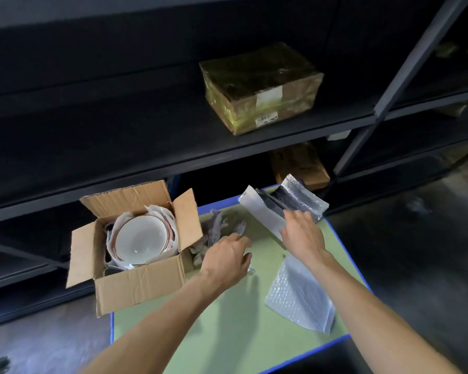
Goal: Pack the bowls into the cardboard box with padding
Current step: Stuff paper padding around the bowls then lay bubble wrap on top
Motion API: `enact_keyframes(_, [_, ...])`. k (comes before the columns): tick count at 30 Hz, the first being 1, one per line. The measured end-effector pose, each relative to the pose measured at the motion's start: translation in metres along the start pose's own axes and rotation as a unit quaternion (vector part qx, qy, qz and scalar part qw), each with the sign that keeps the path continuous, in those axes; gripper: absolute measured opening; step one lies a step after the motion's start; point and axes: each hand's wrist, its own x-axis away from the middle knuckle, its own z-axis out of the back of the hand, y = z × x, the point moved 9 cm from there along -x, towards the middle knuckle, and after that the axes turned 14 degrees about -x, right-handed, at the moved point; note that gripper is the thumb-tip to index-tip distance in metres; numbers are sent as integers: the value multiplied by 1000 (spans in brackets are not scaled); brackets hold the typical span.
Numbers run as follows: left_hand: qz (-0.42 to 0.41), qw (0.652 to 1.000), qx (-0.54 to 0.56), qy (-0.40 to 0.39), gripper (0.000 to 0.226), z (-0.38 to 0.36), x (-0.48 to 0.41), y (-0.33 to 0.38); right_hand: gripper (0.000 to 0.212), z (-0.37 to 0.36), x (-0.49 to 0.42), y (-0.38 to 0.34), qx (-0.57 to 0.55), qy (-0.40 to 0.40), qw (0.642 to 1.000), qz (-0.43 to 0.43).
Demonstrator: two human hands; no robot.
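Observation:
An open cardboard box [138,284] stands at the left edge of a green table [227,327]. Inside it lies a stack of white bowls [141,238] with gold rims, with white paper tucked around them. Right of the box sits a heap of crumpled paper padding [216,225]. My left hand [227,259] reaches into that heap with curled fingers; what the fingers hold is hidden. My right hand [303,233] rests with spread fingers on a white and silver bubble mailer [284,206] at the table's far side.
Flat sheets of bubble wrap [300,295] lie on the table's right part. Dark metal shelving [173,125] rises behind the table, with a taped brown parcel [262,87] on it and another carton [297,163] lower down. The floor is grey concrete.

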Motion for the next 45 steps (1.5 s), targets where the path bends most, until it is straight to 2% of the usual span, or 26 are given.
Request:
enact_keyframes(3, [17, 1000, 2, -1, 35, -4, -3, -2, 23, -12, -10, 1, 36, -18, 999, -12])
enact_keyframes(5, [31, 999, 13, -12, 33, -7, -4, -5, 13, -17, -9, 3, 20, -25, 999, -21])
enact_keyframes(10, [79, 994, 72, -38, 30, -11, -12, -16, 19, -2, 6, 6, -106, -10, 994, -23])
enact_keyframes(14, [164, 961, 210, -74, 45, -12, -19, -23, 13, 8, 21, 0, -221, -56, 974, -9])
enact_keyframes(17, [168, 928, 328, -54, 52, -2, -23, -17, 16, 10, 36, -11, -287, -100, 953, 1])
enact_keyframes(21, [166, 920, 355, 18, 30, 18, -24, -16, 12, 9, 48, -24, -297, -138, 945, 24])
enact_keyframes(23, [172, 923, 343, 29, 20, 24, -21, -18, 5, 17, 46, -28, -289, -104, 951, 43])
enact_keyframes(24, [171, 925, 337, 28, 16, 26, -19, -18, 5, 23, 44, -30, -287, -74, 954, 49])
enact_keyframes(26, [168, 930, 326, 23, 12, 28, -15, -20, 19, 32, 40, -34, -280, -28, 958, 53])
enact_keyframes(28, [170, 926, 336, 12, 14, 27, -10, -20, 36, 30, 36, -37, -297, -36, 954, 27])
enact_keyframes(30, [169, 915, 367, -1, 19, 26, -4, -19, 48, 22, 35, -45, -343, -74, 936, -12])
enact_keyframes(32, [162, 899, 406, -9, 26, 26, 3, -13, 52, 20, 36, -54, -359, -70, 931, -25])
enact_keyframes(36, [133, 852, 506, 6, 39, 43, 19, -1, 45, 23, 40, -71, -429, -34, 902, -13])
enact_keyframes(39, [179, 802, 569, 11, 52, 40, 25, -7, 38, 26, 41, -84, -462, -39, 886, 2])
enact_keyframes(43, [202, 770, 605, 35, 43, 52, 35, -18, 28, 32, 41, -102, -451, -41, 891, 21])
enact_keyframes(45, [191, 769, 608, 55, 35, 60, 39, -23, 35, 36, 39, -111, -427, -32, 903, 24])
